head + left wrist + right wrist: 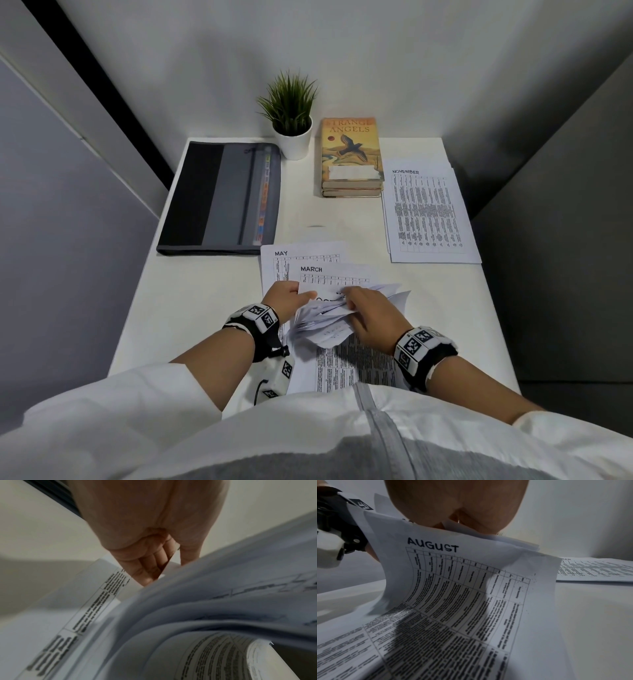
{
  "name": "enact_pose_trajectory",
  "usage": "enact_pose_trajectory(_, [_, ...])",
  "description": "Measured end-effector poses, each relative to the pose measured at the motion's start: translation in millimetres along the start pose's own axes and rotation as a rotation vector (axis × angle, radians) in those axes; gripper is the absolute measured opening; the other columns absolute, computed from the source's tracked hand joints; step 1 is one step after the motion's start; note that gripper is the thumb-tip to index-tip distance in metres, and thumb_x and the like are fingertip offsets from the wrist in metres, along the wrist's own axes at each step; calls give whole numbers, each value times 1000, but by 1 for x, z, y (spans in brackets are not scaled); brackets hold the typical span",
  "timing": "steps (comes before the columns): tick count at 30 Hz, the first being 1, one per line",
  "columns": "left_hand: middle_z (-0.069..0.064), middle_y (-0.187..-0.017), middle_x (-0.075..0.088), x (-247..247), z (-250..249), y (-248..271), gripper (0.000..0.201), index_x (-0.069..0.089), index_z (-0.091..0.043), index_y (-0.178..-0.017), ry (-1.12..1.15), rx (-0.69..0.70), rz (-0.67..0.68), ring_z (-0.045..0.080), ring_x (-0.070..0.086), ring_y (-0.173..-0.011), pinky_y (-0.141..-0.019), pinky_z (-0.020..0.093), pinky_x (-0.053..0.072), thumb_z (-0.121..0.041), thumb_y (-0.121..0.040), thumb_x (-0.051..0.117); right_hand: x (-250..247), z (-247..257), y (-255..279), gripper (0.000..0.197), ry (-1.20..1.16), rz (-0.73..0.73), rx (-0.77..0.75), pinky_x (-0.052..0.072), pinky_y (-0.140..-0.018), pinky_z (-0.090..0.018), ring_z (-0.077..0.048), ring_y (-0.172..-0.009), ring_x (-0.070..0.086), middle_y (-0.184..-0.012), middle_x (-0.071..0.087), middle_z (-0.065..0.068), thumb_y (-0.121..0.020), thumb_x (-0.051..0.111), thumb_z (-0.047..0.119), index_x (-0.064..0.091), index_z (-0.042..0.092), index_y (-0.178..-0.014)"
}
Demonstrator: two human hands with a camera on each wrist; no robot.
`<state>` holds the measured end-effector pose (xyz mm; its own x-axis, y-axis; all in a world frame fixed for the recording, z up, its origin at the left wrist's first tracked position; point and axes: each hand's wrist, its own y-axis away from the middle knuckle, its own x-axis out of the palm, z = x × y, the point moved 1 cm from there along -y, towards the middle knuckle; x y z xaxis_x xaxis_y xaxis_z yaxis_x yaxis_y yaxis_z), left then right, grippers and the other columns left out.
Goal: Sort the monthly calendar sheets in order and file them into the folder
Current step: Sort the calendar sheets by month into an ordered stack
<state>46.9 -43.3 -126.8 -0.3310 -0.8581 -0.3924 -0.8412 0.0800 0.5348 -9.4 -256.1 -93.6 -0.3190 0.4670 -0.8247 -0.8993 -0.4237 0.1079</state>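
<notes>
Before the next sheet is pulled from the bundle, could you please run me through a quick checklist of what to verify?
1. Bundle of sheets held by both hands: ok; left hand and right hand grip it.
2. Nearest sheet readable: ok; AUGUST sheet.
3. MAY sheet and MARCH sheet in order: not ok.
4. NOVEMBER sheet set apart: ok.
5. Folder open for filing: not ok; it lies shut.
6. All twelve months present: cannot tell.

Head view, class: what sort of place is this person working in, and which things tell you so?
Probably a small office or study desk. A white tabletop carries a dark grey expanding file folder, printed white monthly calendar sheets, two stacked hardback books and a small green plant in a white pot.
</notes>
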Motion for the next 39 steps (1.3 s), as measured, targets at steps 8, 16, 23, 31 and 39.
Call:
enact_pose_trajectory(8, [-12, -107, 61, -1, -10, 7, 28, 61, -34, -95, -57, 219, 45, -2, 55, -97, -78, 17, 40, -27, -76, 80, -3, -1, -3, 12, -12, 23, 47, 43, -69, -38, -22, -77, 48, -85, 57, -3, -89, 53, 24, 44, 19, -95])
enact_pose_trajectory(16, [-8, -80, 64, -4, -13, 7, 25, 67, -31, -67, -117, 158, 30, 13, 57, -68, -68, 29, 47, -15, -86, 69, -19, 2, -11, 9, 1, 111, -50, 44, -72, -35, -21, -83, 54, -95, 60, -3, -98, 45, 25, 49, 17, -102])
enact_pose_trajectory(23, [-4, -115, 56, -11, -26, 17, 10, 70, -24, -77, -169, 285, -42, 9, 48, -110, -100, 26, 36, -18, -86, 71, -26, 6, -23, 12, 115, 74, -83, 43, -63, -32, -26, -82, 56, -105, 51, -4, -98, 45, 19, 54, 14, -105])
enact_pose_trajectory(31, [-6, -59, 51, -17, -47, 36, 19, 59, -15, -72, 206, 237, -28, 8, 41, -52, -51, 18, 37, -15, -90, 65, -34, 14, -26, 14, 27, 41, -57, 49, -78, -34, -23, -90, 59, -102, 58, -5, -92, 59, 16, 67, 5, -95])
enact_pose_trajectory(39, [18, -72, 57, -28, -67, 47, 16, 60, 5, -76, 136, 294, 50, 20, 49, -66, -64, 27, 42, -6, -87, 65, -63, 22, -30, 11, -78, -31, -1, 40, -95, -19, -13, -117, 49, -137, 48, -1, -93, 59, 18, 66, 9, -94])
